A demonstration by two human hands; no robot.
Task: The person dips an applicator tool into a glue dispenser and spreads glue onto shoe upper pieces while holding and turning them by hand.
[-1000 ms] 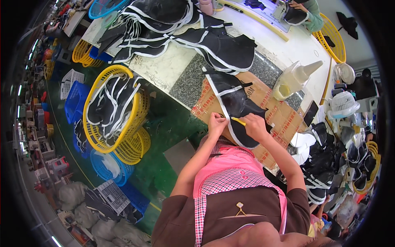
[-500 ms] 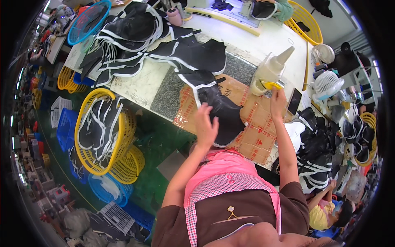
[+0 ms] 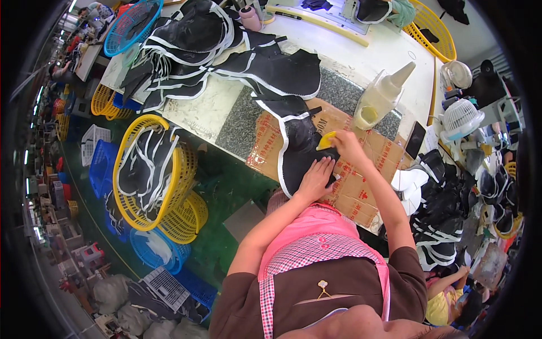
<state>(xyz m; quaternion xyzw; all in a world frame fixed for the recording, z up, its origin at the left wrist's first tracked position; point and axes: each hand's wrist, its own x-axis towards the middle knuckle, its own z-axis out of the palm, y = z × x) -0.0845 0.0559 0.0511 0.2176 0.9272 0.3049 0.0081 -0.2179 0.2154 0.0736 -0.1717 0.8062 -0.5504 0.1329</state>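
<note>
A black fabric piece with white edging (image 3: 299, 150) lies on a flattened cardboard sheet (image 3: 353, 200) at the table's near edge. My left hand (image 3: 317, 179) rests flat on its near part, fingers stretched out and holding nothing. Just beyond it, my right hand (image 3: 347, 146) is closed on a small yellow spreader (image 3: 326, 140), whose edge is over or against the black fabric; contact is hard to tell. A translucent plastic bottle with a long cone spout (image 3: 383, 96) stands to the right, with a yellowish opening low on its side.
Joined black pieces with white trim (image 3: 192, 34) heap at the far left of the table (image 3: 192, 118). A phone (image 3: 415, 139) lies at right, near more black pieces (image 3: 443, 198). Yellow baskets (image 3: 186, 175) stand on the floor at left. Across the table, someone's sleeve (image 3: 402, 12) shows.
My right hand has moved left from the bottle to the black piece, carrying the yellow spreader. My left hand has come down flat onto the fabric.
</note>
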